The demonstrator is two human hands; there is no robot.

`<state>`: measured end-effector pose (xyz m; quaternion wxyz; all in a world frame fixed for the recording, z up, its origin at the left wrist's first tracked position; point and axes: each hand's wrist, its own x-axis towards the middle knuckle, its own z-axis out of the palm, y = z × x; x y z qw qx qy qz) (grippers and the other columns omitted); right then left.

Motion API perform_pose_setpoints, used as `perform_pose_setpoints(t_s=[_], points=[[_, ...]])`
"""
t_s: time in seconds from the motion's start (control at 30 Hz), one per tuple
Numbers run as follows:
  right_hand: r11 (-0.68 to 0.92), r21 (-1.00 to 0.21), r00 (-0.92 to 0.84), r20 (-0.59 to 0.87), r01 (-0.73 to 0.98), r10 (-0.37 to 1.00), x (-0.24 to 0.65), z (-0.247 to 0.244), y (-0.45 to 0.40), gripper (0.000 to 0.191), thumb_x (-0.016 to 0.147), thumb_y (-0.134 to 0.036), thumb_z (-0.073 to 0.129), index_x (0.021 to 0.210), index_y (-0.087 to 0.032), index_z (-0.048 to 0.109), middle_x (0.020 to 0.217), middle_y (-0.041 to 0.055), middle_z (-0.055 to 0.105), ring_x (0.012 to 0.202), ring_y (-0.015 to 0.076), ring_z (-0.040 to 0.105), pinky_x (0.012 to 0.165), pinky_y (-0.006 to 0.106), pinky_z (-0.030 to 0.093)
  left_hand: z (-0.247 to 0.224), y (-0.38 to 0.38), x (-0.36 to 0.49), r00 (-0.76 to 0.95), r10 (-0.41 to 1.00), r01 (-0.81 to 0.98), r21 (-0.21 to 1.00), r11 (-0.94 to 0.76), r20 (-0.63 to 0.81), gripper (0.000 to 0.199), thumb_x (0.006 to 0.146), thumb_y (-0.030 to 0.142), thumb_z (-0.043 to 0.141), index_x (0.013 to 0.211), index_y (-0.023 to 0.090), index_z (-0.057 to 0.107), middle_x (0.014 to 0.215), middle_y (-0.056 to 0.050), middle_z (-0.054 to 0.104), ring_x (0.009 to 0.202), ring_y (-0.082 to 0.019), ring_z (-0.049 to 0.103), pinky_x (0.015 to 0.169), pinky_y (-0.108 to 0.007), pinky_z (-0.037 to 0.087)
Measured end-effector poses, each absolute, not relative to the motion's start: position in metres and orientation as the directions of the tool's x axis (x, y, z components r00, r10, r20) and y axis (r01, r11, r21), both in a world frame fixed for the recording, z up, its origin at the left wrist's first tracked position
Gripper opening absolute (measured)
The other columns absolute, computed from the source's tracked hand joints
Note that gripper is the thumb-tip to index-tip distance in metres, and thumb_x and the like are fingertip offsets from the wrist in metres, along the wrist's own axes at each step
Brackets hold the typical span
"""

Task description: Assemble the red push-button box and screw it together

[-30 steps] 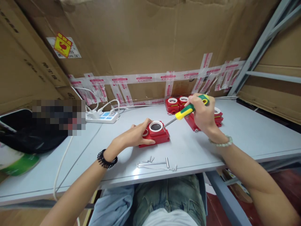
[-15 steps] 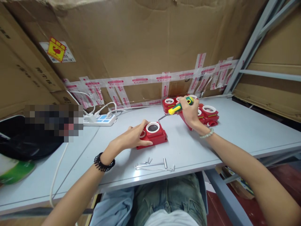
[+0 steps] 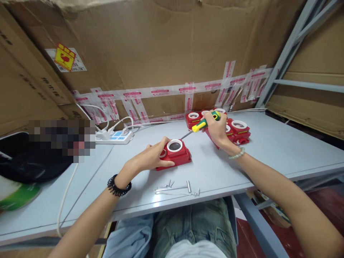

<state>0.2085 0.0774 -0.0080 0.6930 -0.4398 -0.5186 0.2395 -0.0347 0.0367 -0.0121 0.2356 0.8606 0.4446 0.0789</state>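
Observation:
A red box-shaped housing (image 3: 178,156) with a white-ringed round window lies on the table in front of me. My left hand (image 3: 158,154) grips its left end, thumb along the near side and fingers over the top. In my right hand (image 3: 217,128) is a screwdriver with a green and yellow handle (image 3: 200,125), held at a slant. Its shaft points down and left, and the tip meets the far edge of the housing behind the ring; the exact contact point is hidden. Close to the table's front edge lie a small metal T-shaped bar (image 3: 174,187) and several small screws (image 3: 168,184).
Several similar red housings (image 3: 240,133) stand behind and beside my right hand. A white power strip (image 3: 118,137) with plugs sits at the back left, near a dark bag (image 3: 16,157). Taped cardboard (image 3: 161,53) walls the back; a metal frame (image 3: 286,53) rises at right.
The screwdriver has tipped very slightly, its tip dropping a little behind the housing's ring. Both hands and the housing stay almost in the same place.

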Motion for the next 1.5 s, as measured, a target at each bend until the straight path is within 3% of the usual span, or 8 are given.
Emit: perform_pose_setpoints(t_s=[0.3, 0.6, 1.03, 1.2, 1.33, 1.4, 1.5], points=[[0.513, -0.835, 0.311, 0.55, 0.2, 0.775, 0.205, -0.002, 0.067, 0.026, 0.073, -0.029, 0.059, 0.052, -0.022, 0.046, 0.049, -0.0044, 0.045, 0.038, 0.009, 0.048, 0.032, 0.023, 0.039, -0.013, 0.038, -0.035, 0.588, 0.805, 0.735, 0.467, -0.492, -0.076, 0.055, 0.079, 0.053, 0.066, 0.118, 0.027, 0.036, 0.133, -0.01, 0.058, 0.098, -0.026, 0.061, 0.089, -0.041, 0.044], [0.535, -0.787, 0.238, 0.608, 0.307, 0.758, 0.199, 0.005, 0.065, 0.028, 0.074, -0.027, 0.057, 0.051, -0.021, 0.044, 0.049, -0.0037, 0.04, 0.044, 0.0084, 0.042, 0.04, 0.023, 0.034, -0.014, 0.038, -0.035, 0.595, 0.801, 0.733, 0.457, -0.504, -0.071, 0.058, 0.079, 0.054, 0.066, 0.119, 0.026, 0.035, 0.133, -0.011, 0.058, 0.102, -0.028, 0.062, 0.091, -0.041, 0.043], [0.559, -0.554, 0.009, 0.715, 0.617, 0.699, 0.165, 0.039, 0.062, 0.04, 0.07, -0.028, 0.058, 0.048, -0.022, 0.024, 0.047, -0.0056, 0.023, 0.047, 0.008, 0.024, 0.049, 0.028, 0.024, -0.012, 0.036, -0.034, 0.592, 0.803, 0.746, 0.426, -0.512, -0.071, 0.055, 0.079, 0.055, 0.066, 0.114, 0.026, 0.035, 0.125, -0.01, 0.062, 0.098, -0.028, 0.064, 0.088, -0.041, 0.043], [0.459, -0.511, 0.019, 0.684, 0.727, 0.729, 0.152, 0.041, 0.073, 0.048, 0.08, -0.051, 0.054, 0.049, -0.023, 0.031, 0.045, -0.0039, 0.029, 0.046, 0.0111, 0.027, 0.052, 0.03, 0.027, -0.012, 0.037, -0.035, 0.585, 0.808, 0.749, 0.431, -0.503, -0.073, 0.055, 0.079, 0.055, 0.066, 0.115, 0.027, 0.034, 0.126, -0.009, 0.062, 0.098, -0.027, 0.064, 0.087, -0.04, 0.043], [0.598, -0.486, -0.022, 0.765, 0.637, 0.644, 0.146, 0.029, 0.079, 0.034, 0.089, -0.049, 0.047, 0.07, -0.022, 0.05, 0.058, -0.0012, 0.049, 0.054, 0.0137, 0.046, 0.059, 0.028, 0.037, -0.012, 0.037, -0.034, 0.583, 0.809, 0.756, 0.415, -0.507, -0.075, 0.056, 0.079, 0.053, 0.066, 0.117, 0.027, 0.033, 0.129, -0.009, 0.061, 0.103, -0.029, 0.064, 0.093, -0.045, 0.039], [0.707, -0.485, -0.027, 0.815, 0.515, 0.579, 0.143, 0.023, 0.08, 0.024, 0.093, -0.041, 0.044, 0.095, -0.02, 0.055, 0.081, 0.0018, 0.063, 0.064, 0.0136, 0.056, 0.066, 0.027, 0.044, -0.013, 0.037, -0.034, 0.585, 0.808, 0.755, 0.414, -0.509, -0.074, 0.056, 0.079, 0.052, 0.066, 0.116, 0.026, 0.033, 0.132, -0.009, 0.06, 0.105, -0.029, 0.063, 0.093, -0.046, 0.038], [0.762, -0.443, -0.011, 0.861, 0.473, 0.508, 0.141, 0.017, 0.081, 0.038, 0.093, -0.038, 0.044, 0.127, -0.021, 0.045, 0.121, 0.0069, 0.062, 0.078, 0.0142, 0.061, 0.077, 0.029, 0.049, -0.013, 0.037, -0.034, 0.585, 0.808, 0.756, 0.408, -0.512, -0.071, 0.056, 0.079, 0.052, 0.066, 0.116, 0.026, 0.033, 0.134, -0.01, 0.058, 0.105, -0.029, 0.063, 0.092, -0.045, 0.039]])
